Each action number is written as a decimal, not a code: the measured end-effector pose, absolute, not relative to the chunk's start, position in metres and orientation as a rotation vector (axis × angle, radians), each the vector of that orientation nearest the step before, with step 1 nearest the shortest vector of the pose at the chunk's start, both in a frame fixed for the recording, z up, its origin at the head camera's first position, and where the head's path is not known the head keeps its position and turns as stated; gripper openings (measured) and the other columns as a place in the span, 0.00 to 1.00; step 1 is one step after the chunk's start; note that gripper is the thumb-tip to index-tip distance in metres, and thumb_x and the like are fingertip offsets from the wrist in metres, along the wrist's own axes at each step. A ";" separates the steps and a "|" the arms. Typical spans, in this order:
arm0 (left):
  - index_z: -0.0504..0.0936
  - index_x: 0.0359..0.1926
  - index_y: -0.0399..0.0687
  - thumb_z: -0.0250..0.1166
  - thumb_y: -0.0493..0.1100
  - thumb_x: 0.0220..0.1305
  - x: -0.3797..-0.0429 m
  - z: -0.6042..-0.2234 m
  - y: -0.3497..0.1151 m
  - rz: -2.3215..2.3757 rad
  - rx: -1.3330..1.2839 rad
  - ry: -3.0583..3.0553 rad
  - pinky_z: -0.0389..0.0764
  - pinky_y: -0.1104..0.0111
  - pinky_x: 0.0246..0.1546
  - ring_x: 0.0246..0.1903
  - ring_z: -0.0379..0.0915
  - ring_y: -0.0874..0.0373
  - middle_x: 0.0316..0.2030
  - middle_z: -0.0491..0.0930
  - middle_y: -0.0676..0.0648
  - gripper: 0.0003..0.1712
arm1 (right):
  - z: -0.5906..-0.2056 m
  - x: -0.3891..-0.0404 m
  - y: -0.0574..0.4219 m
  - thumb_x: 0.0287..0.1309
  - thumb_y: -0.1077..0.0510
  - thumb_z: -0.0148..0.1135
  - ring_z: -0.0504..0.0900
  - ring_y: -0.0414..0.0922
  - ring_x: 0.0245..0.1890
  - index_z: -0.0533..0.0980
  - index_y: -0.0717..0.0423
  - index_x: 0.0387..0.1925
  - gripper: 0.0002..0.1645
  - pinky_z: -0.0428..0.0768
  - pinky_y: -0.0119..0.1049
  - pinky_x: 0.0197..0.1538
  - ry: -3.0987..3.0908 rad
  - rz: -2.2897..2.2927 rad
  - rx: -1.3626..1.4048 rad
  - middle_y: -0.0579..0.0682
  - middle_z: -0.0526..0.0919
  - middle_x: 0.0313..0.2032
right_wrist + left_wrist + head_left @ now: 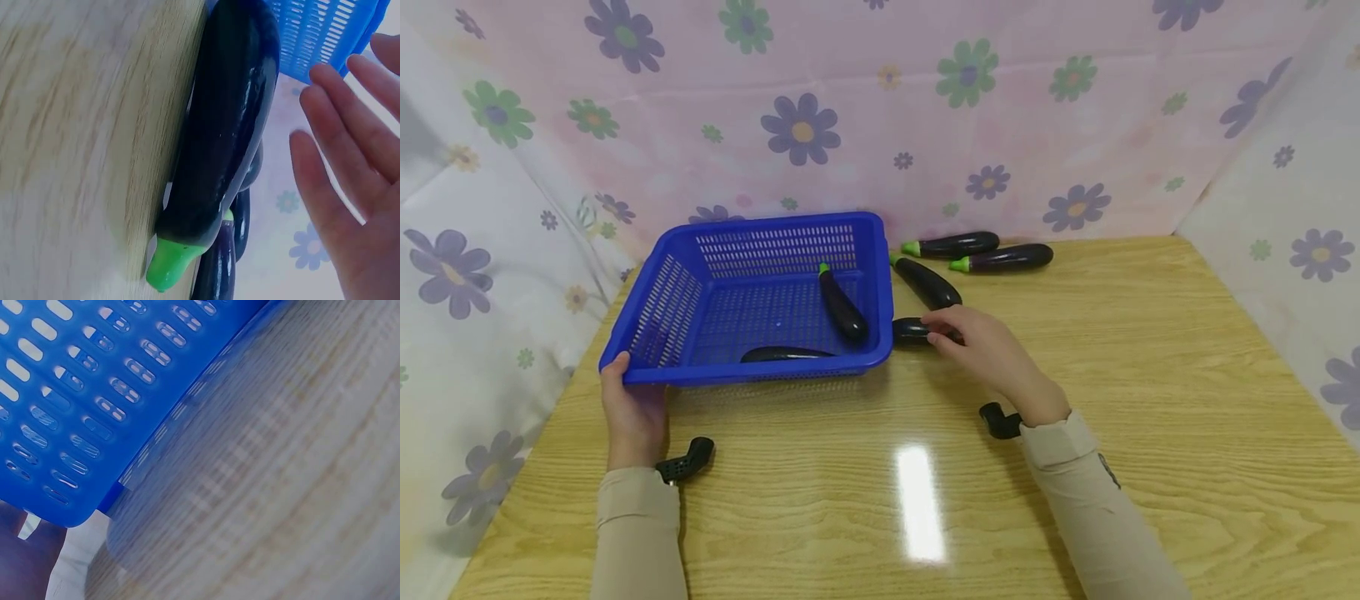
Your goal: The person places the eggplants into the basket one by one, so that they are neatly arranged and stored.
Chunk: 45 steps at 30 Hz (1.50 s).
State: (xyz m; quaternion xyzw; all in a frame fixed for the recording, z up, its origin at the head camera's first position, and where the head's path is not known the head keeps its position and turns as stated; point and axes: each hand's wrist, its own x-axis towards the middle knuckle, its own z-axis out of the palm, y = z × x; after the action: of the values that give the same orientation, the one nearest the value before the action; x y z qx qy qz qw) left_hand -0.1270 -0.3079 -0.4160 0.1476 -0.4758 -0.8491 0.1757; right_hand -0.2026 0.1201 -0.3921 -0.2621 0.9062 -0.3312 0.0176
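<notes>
My left hand [632,417] grips the near-left corner of a blue plastic basket [752,372], thumb over the rim; in the left wrist view part of that hand [31,562] shows below the slotted wall. Inside the basket lie one whole eggplant [841,308] and another eggplant [786,354] partly hidden by the front wall. My right hand [981,350] is over an eggplant [912,332] lying just right of the basket. Seen from the right wrist, its fingers are loosely extended beside this dark eggplant [225,125] with a green stem, with a gap between.
Behind the right hand, an eggplant [928,283] lies beside the basket's right wall. Two more eggplants, one at the back [958,244] and one in front of it [1011,258], lie near the floral cloth [880,125]. All rest on a wood-grain table [820,500].
</notes>
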 end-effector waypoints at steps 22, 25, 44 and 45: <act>0.51 0.65 0.62 0.47 0.53 0.64 -0.126 -0.416 -0.308 -2.382 0.453 -1.378 0.47 0.67 0.67 0.65 0.50 0.56 0.66 0.57 0.51 0.30 | -0.401 -0.215 0.143 0.58 0.54 0.58 0.69 0.56 0.56 0.67 0.59 0.59 0.28 0.66 0.52 0.58 2.766 -0.859 -0.639 0.60 0.71 0.57; 0.50 0.65 0.62 0.47 0.53 0.64 -0.127 -0.416 -0.308 -2.380 0.461 -1.388 0.47 0.67 0.67 0.65 0.50 0.57 0.66 0.57 0.52 0.30 | -0.402 -0.215 0.146 0.58 0.55 0.59 0.70 0.57 0.55 0.67 0.60 0.59 0.29 0.67 0.52 0.57 2.771 -0.805 -0.610 0.61 0.72 0.55; 0.53 0.65 0.61 0.47 0.53 0.63 -0.127 -0.416 -0.308 -2.387 0.444 -1.353 0.49 0.67 0.66 0.65 0.51 0.56 0.65 0.58 0.51 0.29 | -0.411 -0.218 0.166 0.55 0.57 0.60 0.73 0.54 0.43 0.73 0.61 0.51 0.21 0.71 0.51 0.48 2.753 -0.689 -0.503 0.61 0.76 0.44; 0.53 0.65 0.61 0.47 0.52 0.63 -0.127 -0.416 -0.307 -2.391 0.441 -1.345 0.49 0.67 0.66 0.65 0.51 0.56 0.65 0.58 0.51 0.29 | -0.411 -0.218 0.167 0.56 0.57 0.60 0.74 0.54 0.44 0.73 0.61 0.51 0.21 0.71 0.51 0.49 2.752 -0.695 -0.508 0.61 0.76 0.44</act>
State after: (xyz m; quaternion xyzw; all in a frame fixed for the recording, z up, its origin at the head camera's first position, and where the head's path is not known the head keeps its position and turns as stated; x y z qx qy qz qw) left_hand -0.1272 -0.3074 -0.4155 0.1562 -0.4762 -0.8463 0.1805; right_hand -0.2183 0.1668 -0.4107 -0.1747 0.9465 -0.2389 0.1290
